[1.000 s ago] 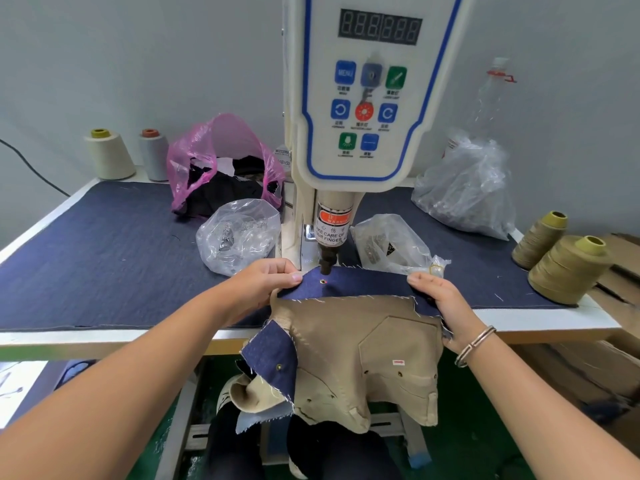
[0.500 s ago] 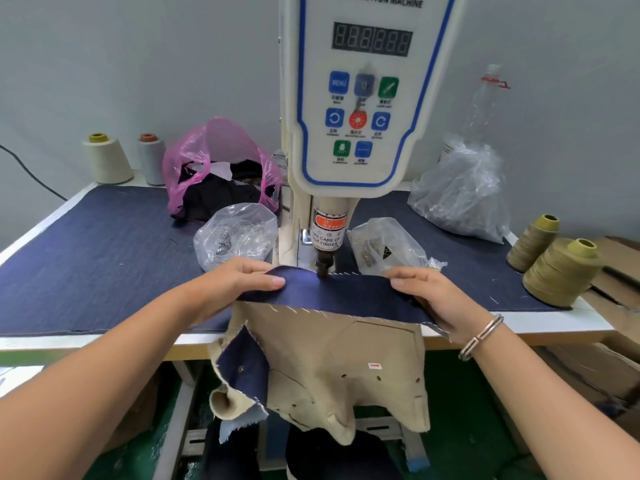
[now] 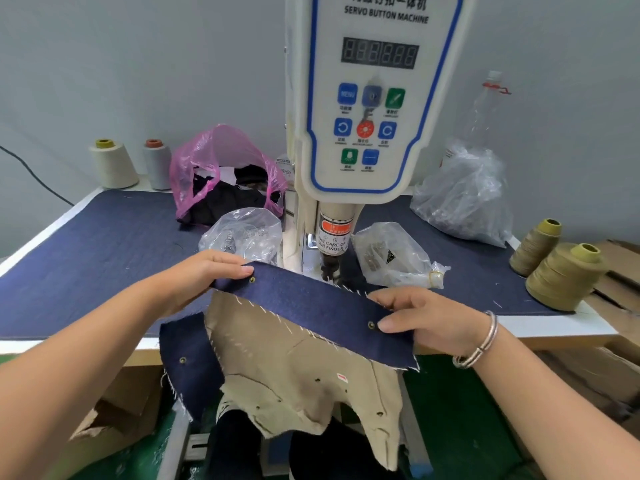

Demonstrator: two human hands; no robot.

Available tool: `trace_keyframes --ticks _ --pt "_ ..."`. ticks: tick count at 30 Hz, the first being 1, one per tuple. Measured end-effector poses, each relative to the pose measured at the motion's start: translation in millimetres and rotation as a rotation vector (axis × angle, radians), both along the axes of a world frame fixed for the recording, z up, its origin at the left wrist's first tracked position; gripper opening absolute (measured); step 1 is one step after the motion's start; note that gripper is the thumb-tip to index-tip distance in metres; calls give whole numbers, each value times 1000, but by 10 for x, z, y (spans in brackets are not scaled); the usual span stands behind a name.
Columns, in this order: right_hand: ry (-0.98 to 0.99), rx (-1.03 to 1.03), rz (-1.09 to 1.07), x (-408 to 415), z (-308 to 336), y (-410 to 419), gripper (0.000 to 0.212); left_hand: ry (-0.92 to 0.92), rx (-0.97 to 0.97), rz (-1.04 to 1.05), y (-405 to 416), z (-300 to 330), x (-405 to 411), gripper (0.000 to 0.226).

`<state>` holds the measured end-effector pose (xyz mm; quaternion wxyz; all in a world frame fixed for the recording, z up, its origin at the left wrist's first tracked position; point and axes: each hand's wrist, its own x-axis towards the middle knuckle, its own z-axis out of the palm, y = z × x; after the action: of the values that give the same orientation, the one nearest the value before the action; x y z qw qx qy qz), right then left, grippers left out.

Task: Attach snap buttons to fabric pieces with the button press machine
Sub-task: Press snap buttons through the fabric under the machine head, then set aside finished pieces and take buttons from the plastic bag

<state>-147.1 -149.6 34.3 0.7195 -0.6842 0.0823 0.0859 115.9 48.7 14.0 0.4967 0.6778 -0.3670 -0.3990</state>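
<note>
The left hand (image 3: 204,277) pinches one end of a dark blue denim band (image 3: 311,306) and the right hand (image 3: 426,320) pinches the other, each thumb just beside a small round metal snap button (image 3: 252,279), so the band stretches taut and slanted in front of the press head (image 3: 332,258). Below the band, joined by loose white stitches, hangs limp tan fabric (image 3: 294,368) with frayed edges. Behind, the button machine (image 3: 374,98) stands on a denim-covered table (image 3: 86,258), crinkled clear bags (image 3: 242,233) flanking its column.
</note>
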Motion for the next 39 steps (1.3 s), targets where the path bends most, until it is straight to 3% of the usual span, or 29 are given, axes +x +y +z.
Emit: trace_keyframes --ticks 3,7,8,10,12,16,17,22,25,27,31,34,37,39 --pt "-135 205 -106 137 87 316 27 -90 -28 62 17 -48 3 22" --pt "-227 297 -266 474 215 791 19 -446 -109 312 23 -55 -35 29" --pt "-220 284 -287 571 240 888 19 -451 -178 366 40 -6 -46 29" --pt "-197 276 -341 792 285 1035 19 -215 -282 423 104 164 -75 37" --pt "-180 323 -417 1034 352 1146 15 49 -267 347 233 334 -60 48" --pt "-178 392 -601 1531 446 1277 18 94 -97 63 572 502 25 95" --pt "-185 410 -663 1637 456 1287 22 95 -66 29 655 520 41 97" --pt "-275 415 -835 2048 494 1238 13 -30 151 -20 943 634 177 38" --pt "-285 390 -827 2177 416 1223 14 -368 318 180 972 629 382 24" --pt "-301 317 -739 2173 288 1221 29 -545 339 257 970 614 508 10" --pt "-300 -46 -540 1914 -115 1278 45 -688 307 263 902 723 624 7" --pt "-153 -304 -505 1701 -446 1321 75 -701 254 300 800 858 639 8" --pt "-114 -229 -462 1572 -535 1307 96 -520 181 227 727 996 597 16" --pt "-106 -146 -412 1537 -488 1275 89 -394 146 137 688 1084 534 19"
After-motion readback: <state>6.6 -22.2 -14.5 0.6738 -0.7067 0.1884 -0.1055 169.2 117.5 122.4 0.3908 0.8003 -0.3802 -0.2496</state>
